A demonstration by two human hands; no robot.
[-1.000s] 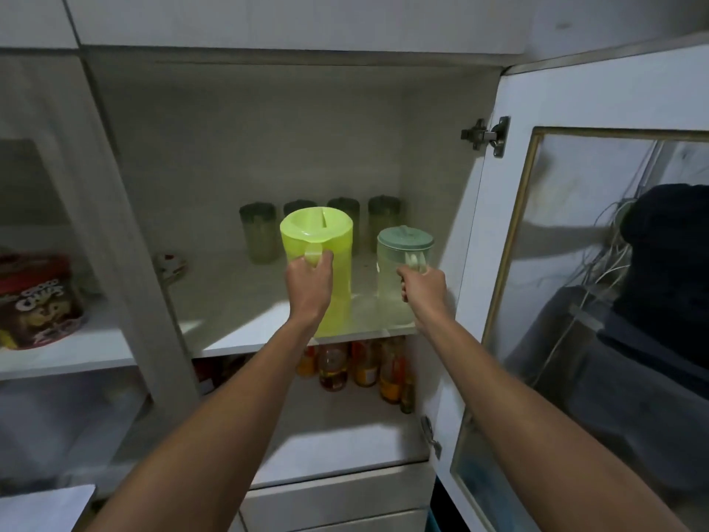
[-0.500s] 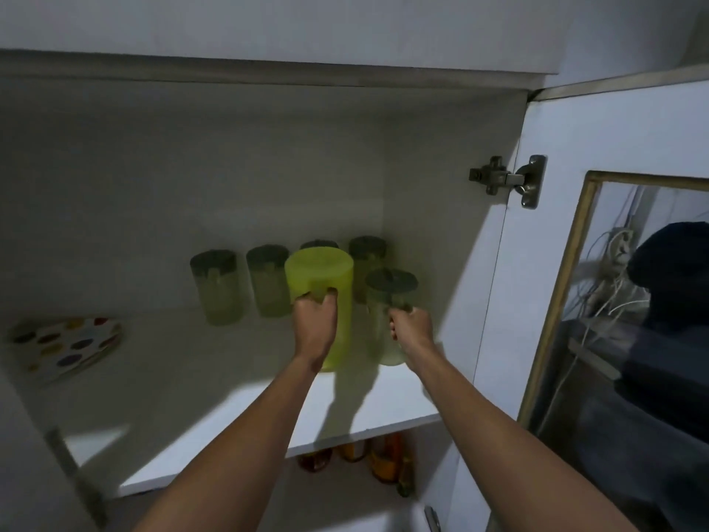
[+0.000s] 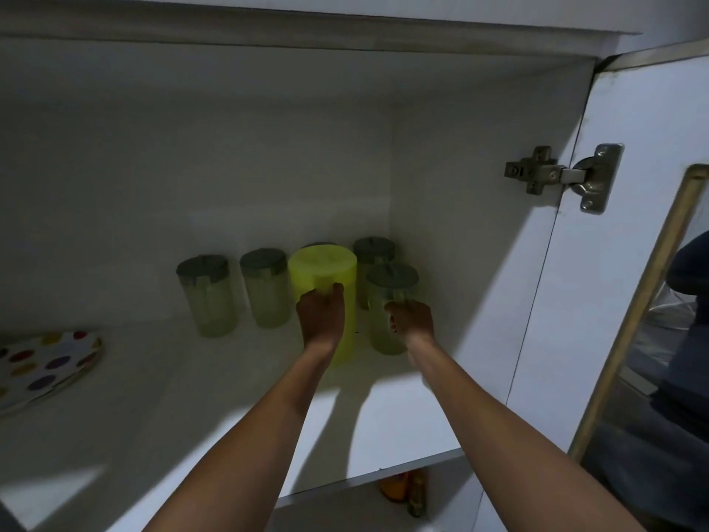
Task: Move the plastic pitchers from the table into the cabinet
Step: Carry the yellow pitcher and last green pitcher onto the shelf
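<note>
Shelf [image 3: 153, 408] dim; left hand [image 3: 320, 320] grips yellow pitcher [image 3: 326, 270], right hand [image 3: 410, 320] apparently grips clear pitcher [image 3: 387, 339].

I pushed the yellow pitcher [image 3: 324, 286] and clear pitcher [image 3: 387, 320] from the shelf's [image 3: 192, 397] front edge toward its back right corner.

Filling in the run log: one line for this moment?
left hand grips yellow-green plastic pitcher | right hand grips clear grey-lidded plastic pitcher | both on white cabinet shelf
</note>
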